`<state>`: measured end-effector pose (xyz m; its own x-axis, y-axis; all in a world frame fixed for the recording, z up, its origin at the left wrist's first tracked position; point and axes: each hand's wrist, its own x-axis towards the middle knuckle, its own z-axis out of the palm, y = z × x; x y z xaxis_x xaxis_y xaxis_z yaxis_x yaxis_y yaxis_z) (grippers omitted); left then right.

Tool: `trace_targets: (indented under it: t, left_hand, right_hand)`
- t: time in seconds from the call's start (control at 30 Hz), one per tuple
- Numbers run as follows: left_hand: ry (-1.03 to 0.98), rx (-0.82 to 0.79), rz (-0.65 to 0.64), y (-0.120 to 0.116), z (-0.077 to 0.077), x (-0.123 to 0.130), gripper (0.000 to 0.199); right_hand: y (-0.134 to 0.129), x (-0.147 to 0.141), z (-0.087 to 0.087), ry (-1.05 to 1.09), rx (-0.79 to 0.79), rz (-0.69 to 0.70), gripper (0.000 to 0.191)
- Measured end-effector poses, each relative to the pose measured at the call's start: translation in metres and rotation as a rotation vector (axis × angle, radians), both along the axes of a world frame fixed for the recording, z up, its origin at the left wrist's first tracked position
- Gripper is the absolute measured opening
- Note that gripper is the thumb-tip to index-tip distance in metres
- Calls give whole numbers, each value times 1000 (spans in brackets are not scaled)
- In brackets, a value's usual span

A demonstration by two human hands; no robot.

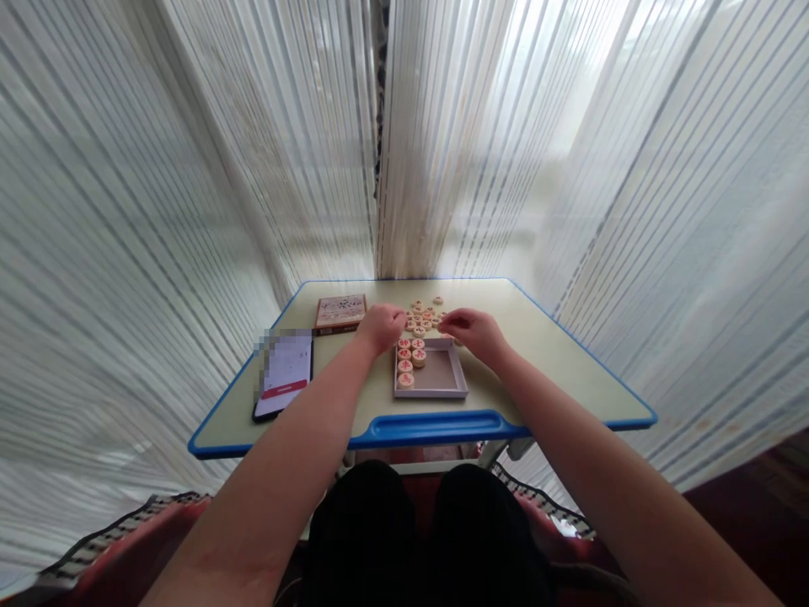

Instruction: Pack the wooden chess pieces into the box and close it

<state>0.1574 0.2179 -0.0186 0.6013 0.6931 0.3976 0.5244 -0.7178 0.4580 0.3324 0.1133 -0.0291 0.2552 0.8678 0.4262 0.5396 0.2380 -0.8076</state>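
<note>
Round wooden Chinese chess pieces [419, 331] lie in a loose heap on the table, past the open box. Curled closed at the heap's left edge, my left hand [381, 327] hides whatever its fingers may hold. My right hand [474, 330] is at the heap's right side, fingertips pinched together and close to the pieces; I cannot make out what is between them. Between my forearms stands a shallow open box tray [442, 371]. Red-marked chess pieces [405, 367] fill a column along its left side, with a shorter second column beside it at the far end.
A printed box lid [341, 312] lies at the back left. Nearer, a tablet or phone [287, 379] with a lit screen rests by the left edge. The pale table [556, 371] has a blue rim and a front groove [436, 423]. Striped curtains [284, 126] hang around it.
</note>
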Motion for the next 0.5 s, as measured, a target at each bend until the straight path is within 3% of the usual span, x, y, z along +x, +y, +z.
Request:
trace_targets:
  t: [0.17, 0.5]
  left_hand:
    - [23, 45, -10, -1, 1, 1, 32]
    - [69, 76, -26, 2, -2, 2, 34]
  right_hand:
    - [0, -2, 0, 26, -3, 24, 10]
    - [0, -2, -3, -152, 25, 78, 10]
